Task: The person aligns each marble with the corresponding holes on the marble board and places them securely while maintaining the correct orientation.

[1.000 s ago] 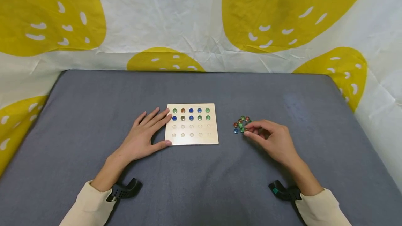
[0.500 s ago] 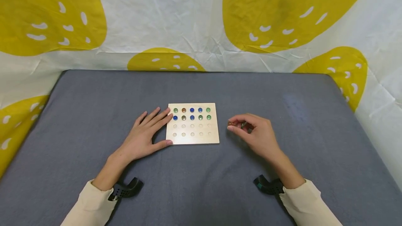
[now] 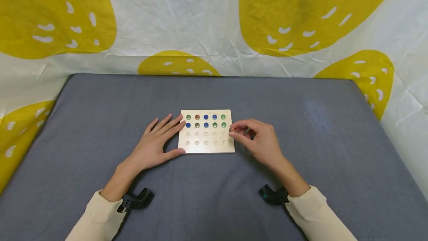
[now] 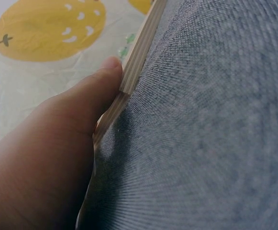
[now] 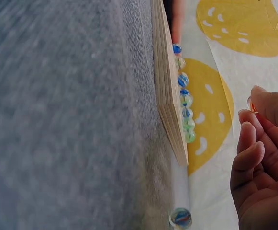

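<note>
A pale wooden board (image 3: 210,148) lies flat on the cloth, with rows of round hollows. Its two far rows hold green, blue and brownish glass marbles (image 3: 206,125); the two near rows show bare hollows. My left hand (image 3: 150,148) rests at the board's left side, fingers spread over the edge, thumb against the near-left corner. Between thumb and fingertips, my right hand (image 3: 259,140) pinches an orange-red marble (image 3: 232,129) above the board's right edge. In the right wrist view, that marble (image 5: 252,106) is held clear of the board, the other fingers curled.
A grey cloth (image 3: 214,189) covers the table. One loose marble (image 5: 181,218) shows past the board's end in the right wrist view; the head view has the right hand over that area. Behind stands a white curtain (image 3: 174,18) with yellow fruit prints.
My right hand has lifted the orange-red marble from the loose group and carried it left to the board's right edge. The left hand stays on the board.
</note>
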`<move>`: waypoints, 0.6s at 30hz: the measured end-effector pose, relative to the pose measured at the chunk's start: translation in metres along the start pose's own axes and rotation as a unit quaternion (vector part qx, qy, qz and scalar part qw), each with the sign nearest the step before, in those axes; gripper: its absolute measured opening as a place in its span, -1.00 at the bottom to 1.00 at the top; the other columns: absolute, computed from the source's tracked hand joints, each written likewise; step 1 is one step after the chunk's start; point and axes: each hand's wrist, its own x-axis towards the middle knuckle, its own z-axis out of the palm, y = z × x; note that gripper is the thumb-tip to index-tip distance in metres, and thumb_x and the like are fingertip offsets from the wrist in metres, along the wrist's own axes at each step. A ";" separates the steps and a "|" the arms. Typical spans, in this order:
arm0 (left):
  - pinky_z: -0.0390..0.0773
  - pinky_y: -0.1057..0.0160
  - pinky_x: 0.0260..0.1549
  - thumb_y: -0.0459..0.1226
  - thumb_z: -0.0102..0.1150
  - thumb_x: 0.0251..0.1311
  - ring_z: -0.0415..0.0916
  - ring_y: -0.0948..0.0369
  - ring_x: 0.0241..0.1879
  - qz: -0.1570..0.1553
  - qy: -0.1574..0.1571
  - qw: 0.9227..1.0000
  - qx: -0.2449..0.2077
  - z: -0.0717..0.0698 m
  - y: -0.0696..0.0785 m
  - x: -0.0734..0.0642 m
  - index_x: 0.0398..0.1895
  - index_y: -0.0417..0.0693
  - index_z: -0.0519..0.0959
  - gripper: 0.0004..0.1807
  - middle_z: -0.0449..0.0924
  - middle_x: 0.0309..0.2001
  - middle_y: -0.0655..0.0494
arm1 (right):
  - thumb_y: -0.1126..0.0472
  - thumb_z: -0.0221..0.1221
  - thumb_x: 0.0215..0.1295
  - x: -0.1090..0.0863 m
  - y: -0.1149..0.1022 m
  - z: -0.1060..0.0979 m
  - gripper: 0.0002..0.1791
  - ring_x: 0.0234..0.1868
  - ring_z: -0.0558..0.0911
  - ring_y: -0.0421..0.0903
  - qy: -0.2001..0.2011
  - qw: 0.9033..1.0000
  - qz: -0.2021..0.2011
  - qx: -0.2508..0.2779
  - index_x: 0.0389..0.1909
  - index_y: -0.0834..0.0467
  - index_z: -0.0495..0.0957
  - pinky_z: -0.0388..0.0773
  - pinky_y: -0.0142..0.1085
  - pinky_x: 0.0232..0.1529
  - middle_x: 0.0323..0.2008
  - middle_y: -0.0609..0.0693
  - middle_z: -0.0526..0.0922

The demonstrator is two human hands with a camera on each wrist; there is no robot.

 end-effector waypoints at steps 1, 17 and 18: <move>-0.14 -0.17 0.31 0.28 0.06 0.17 -0.08 0.00 0.45 0.000 0.000 1.000 0.000 0.000 0.000 0.000 0.48 0.08 0.18 -0.12 0.06 0.47 0.12 | 0.22 0.41 0.08 0.001 0.000 0.001 -0.84 -0.53 0.49 -0.21 0.000 1.000 0.000 0.001 -0.29 0.05 0.70 0.43 -0.42 -0.53 -0.47 -0.20 0.58; -0.14 -0.18 0.31 0.28 0.06 0.18 -0.07 -0.01 0.44 0.004 0.004 1.000 -0.004 0.001 -0.001 0.001 0.47 0.07 0.19 -0.13 0.07 0.47 0.10 | 0.18 0.39 0.12 0.011 -0.011 0.027 -0.86 -0.53 0.49 -0.21 -0.019 0.999 -0.018 0.044 -0.29 0.06 0.70 0.42 -0.39 -0.55 -0.47 -0.20 0.59; -0.14 -0.17 0.31 0.28 0.06 0.18 -0.07 -0.01 0.44 0.003 0.004 1.000 -0.003 0.001 -0.001 0.000 0.47 0.07 0.19 -0.13 0.07 0.47 0.10 | 0.19 0.39 0.12 0.012 -0.012 0.030 -0.87 -0.53 0.49 -0.21 -0.019 0.998 -0.020 0.048 -0.29 0.06 0.70 0.42 -0.39 -0.56 -0.47 -0.20 0.59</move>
